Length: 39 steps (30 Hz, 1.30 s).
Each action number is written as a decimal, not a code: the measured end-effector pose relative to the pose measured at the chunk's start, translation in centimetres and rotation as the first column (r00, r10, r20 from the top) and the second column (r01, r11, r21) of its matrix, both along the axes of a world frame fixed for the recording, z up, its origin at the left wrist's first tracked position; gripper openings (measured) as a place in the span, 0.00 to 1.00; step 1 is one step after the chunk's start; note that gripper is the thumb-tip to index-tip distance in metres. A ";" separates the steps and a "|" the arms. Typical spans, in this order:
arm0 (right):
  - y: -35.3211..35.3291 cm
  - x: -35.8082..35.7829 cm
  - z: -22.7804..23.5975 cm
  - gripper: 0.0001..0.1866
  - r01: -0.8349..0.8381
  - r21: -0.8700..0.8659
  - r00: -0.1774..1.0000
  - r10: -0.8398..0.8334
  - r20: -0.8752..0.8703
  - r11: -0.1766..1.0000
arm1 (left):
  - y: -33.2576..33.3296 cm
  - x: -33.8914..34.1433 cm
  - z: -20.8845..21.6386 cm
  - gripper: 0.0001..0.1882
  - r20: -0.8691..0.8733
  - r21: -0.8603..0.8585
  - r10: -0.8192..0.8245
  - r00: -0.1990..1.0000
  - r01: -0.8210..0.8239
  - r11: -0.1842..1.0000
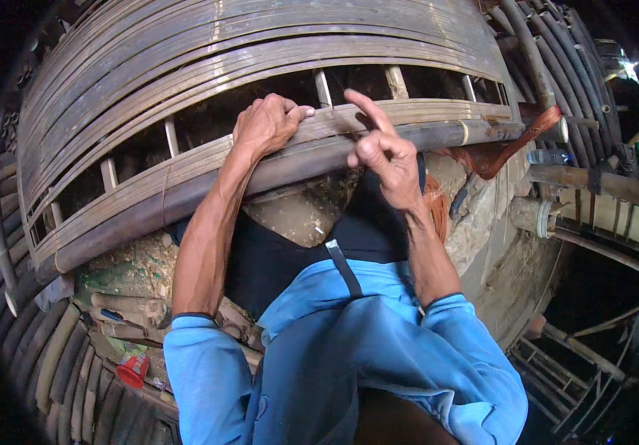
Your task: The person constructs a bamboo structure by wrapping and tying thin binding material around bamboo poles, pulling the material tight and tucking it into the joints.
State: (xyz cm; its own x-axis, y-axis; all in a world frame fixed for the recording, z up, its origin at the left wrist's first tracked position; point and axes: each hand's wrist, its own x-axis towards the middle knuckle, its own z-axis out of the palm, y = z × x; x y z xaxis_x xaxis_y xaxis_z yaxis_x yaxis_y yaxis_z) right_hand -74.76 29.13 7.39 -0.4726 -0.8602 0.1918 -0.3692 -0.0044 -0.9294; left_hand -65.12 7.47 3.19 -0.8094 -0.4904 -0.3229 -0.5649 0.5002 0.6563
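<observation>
In front of me is a bamboo bench or bed frame (438, 137), its front rail a thick dark pole with flat slats (156, 176) along it. My left hand (266, 124) is closed against these front slats, knuckles up and thumb pointing right. Whatever its curled fingers hold is hidden. To its right, my right hand (390, 154) is raised over the front pole, index finger stretched out and thumb apart, the other fingers bent. I see nothing in it, though a thin strand could be too fine to make out.
Beyond a gap with short crosspieces (322, 87), more slats (275, 44) cover the frame. Orange-brown strips (520, 144) hang at its right end, near a plastic bottle (549, 156). Bamboo poles (568, 70) are stacked at right. A red cup (133, 369) lies lower left.
</observation>
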 end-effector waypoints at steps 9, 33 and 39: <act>-1.6 -1.3 -0.8 0.19 0.159 -0.439 0.747 0.183 0.639 0.884 | 0.0 -0.3 -0.3 0.25 -0.002 0.038 -0.026 1.000 0.027 0.999; -14.6 6.8 -0.8 0.23 -0.157 0.221 0.892 0.235 -0.387 0.962 | -8.6 23.4 -1.3 0.17 -0.278 -0.651 0.262 0.924 -0.381 0.657; -19.6 8.5 -3.1 0.31 -0.117 0.686 0.914 0.347 -0.208 0.719 | -8.6 23.4 -2.0 0.17 -0.473 -0.642 0.205 0.857 -0.494 0.586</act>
